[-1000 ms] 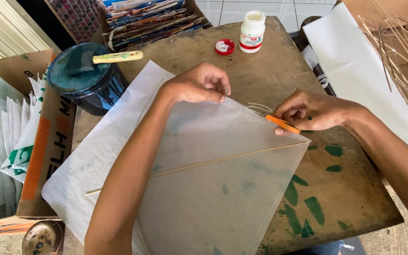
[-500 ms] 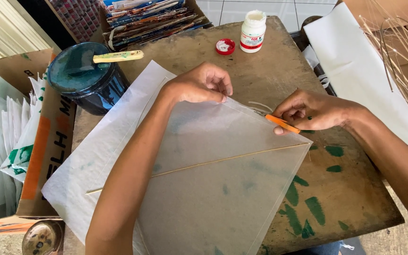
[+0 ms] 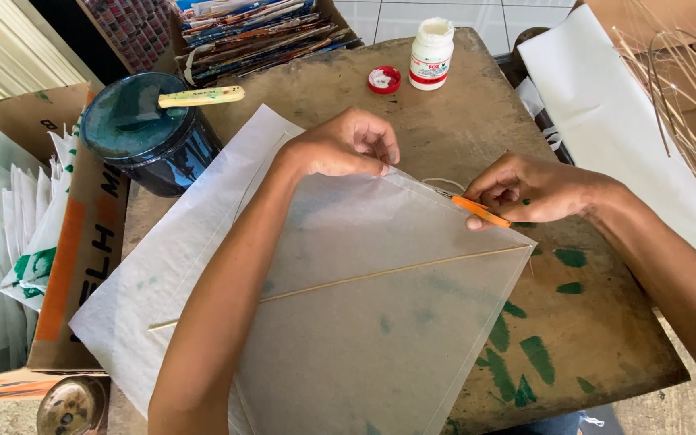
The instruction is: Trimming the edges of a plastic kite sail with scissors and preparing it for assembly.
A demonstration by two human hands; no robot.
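A translucent square sheet of thin paper [image 3: 380,322] with a thin stick frame lies on a worn wooden table [image 3: 606,338], on top of a white paper sheet [image 3: 163,274]. My left hand [image 3: 348,145] presses down on the sheet's upper corner, fingers curled. My right hand [image 3: 529,189] grips a small orange tool [image 3: 481,212] held against the sheet's upper right edge. A loose thread loops between the two hands.
A dark round tin [image 3: 151,133] with a yellow-handled tool [image 3: 201,97] on its lid stands at the left. A white glue bottle [image 3: 431,52] and its red cap [image 3: 383,79] sit at the back. Cardboard boxes, stacked paper and thin sticks [image 3: 682,97] surround the table.
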